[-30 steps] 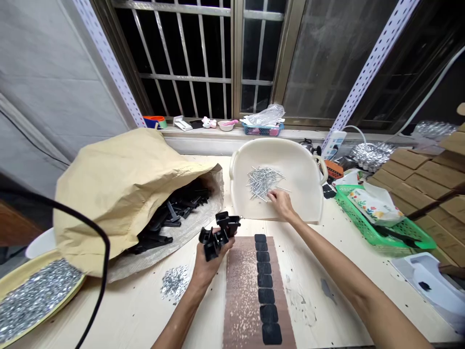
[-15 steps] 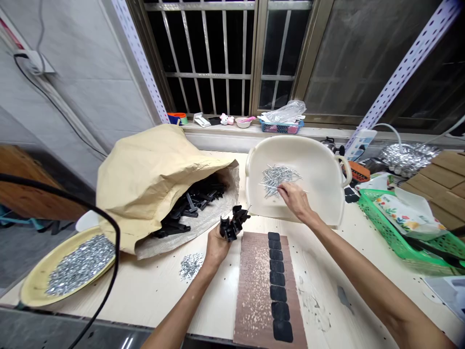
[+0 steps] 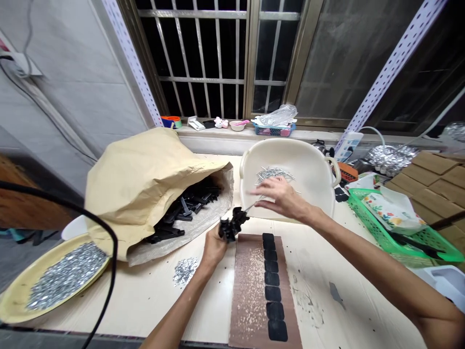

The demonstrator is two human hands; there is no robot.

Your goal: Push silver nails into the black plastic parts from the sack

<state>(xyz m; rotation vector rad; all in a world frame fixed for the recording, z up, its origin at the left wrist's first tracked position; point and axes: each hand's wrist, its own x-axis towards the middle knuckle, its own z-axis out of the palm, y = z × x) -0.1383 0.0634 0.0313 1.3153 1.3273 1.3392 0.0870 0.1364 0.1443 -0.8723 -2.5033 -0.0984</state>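
My left hand (image 3: 214, 246) is closed around a small bundle of black plastic parts (image 3: 232, 225), held above the table. A thin metal pin (image 3: 250, 208) sticks out of the parts toward the upper right. Beside the pin's end, my right hand (image 3: 279, 196) has its fingers stretched out and slightly blurred; whether it touches the pin I cannot tell. Behind the right hand, a pile of metal pins (image 3: 272, 173) lies in a cream plastic tub (image 3: 308, 165), partly covered by the hand.
A paper sack (image 3: 134, 165) spills black plastic parts (image 3: 185, 208). Small metal pieces (image 3: 185, 270) lie on the table, more in a yellow dish (image 3: 14, 295). Black pads (image 3: 275, 292) line a brown board (image 3: 247, 310). A green basket (image 3: 399, 247) stands right; a black cable (image 3: 115, 242) crosses the left foreground.
My right hand has moved from the pin pile left and nearer, to beside the black parts, and its fingers have spread. The left hand keeps its hold. The view has shifted slightly.
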